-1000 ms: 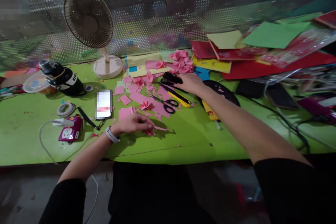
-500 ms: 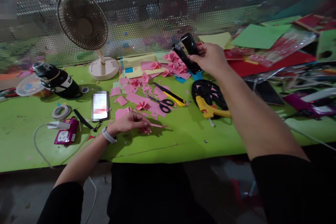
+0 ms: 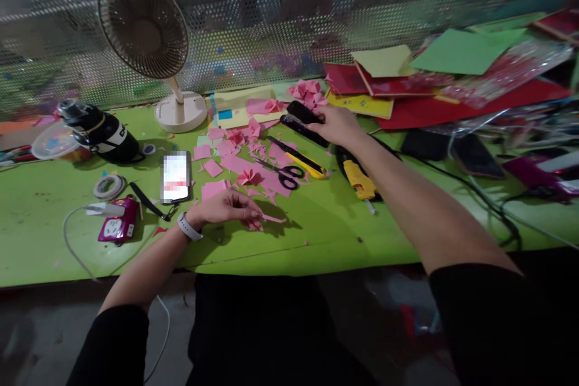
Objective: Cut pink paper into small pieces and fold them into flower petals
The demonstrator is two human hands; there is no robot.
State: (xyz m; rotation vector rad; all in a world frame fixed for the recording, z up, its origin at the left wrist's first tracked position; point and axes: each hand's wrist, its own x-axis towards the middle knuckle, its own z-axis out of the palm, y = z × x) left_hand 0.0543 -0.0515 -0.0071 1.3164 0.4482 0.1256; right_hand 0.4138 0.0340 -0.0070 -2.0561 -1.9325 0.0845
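My left hand is closed on a folded pink paper piece, whose thin end sticks out to the right. Below the fingers a bit more pink paper shows. My right hand is wrapped round a black stapler, low over the green table by the pink paper flowers; I cannot tell if it touches the surface. Between the hands lie black-handled scissors, a yellow utility knife, a pink paper flower and scattered pink scraps. Under my right forearm is a yellow glue gun, partly hidden.
A white fan stands at the back left. Left of it are a black bottle, a phone, a tape roll and a purple power strip with a cable. Coloured paper and black cables lie to the right.
My right hand has brought the stapler down and a little left, and its two arms are now closer together. My left hand still holds the pink paper in nearly the same spot.
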